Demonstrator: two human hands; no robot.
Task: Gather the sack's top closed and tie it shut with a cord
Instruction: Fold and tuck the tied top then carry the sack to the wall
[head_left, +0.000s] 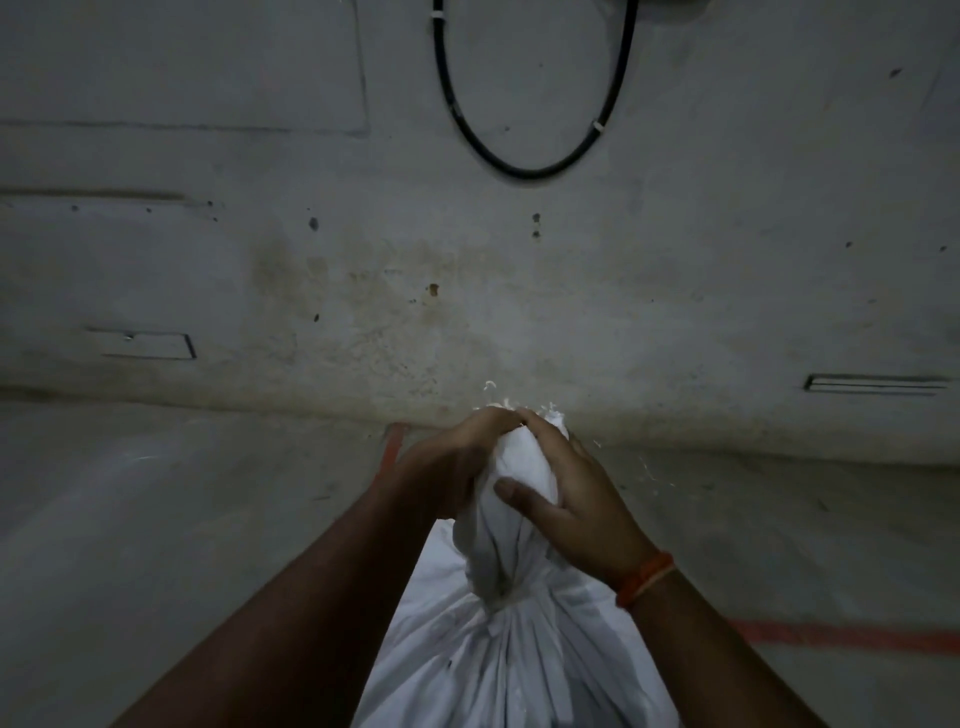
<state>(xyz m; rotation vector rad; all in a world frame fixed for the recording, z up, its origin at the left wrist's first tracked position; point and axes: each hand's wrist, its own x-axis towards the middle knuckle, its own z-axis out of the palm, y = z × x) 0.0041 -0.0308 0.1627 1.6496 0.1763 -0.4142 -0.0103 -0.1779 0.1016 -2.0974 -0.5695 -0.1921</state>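
Observation:
A white woven sack (514, 660) stands upright in front of me at the bottom centre. Its top (519, 467) is bunched into a thick twisted neck. A pale cord (506, 597) circles the base of that neck, pinching the cloth into pleats. My left hand (447, 467) wraps the neck from the left, fingers curled over its frayed end. On the right side my right hand (566, 493) clasps the same neck, thumb lying across the front. An orange thread band sits on my right wrist.
A stained grey concrete wall (467, 260) rises close behind the sack. A black cable loop (524, 171) hangs on it above. The floor (156, 519) is bare concrete with red painted lines (841, 636) at the right and behind my left hand.

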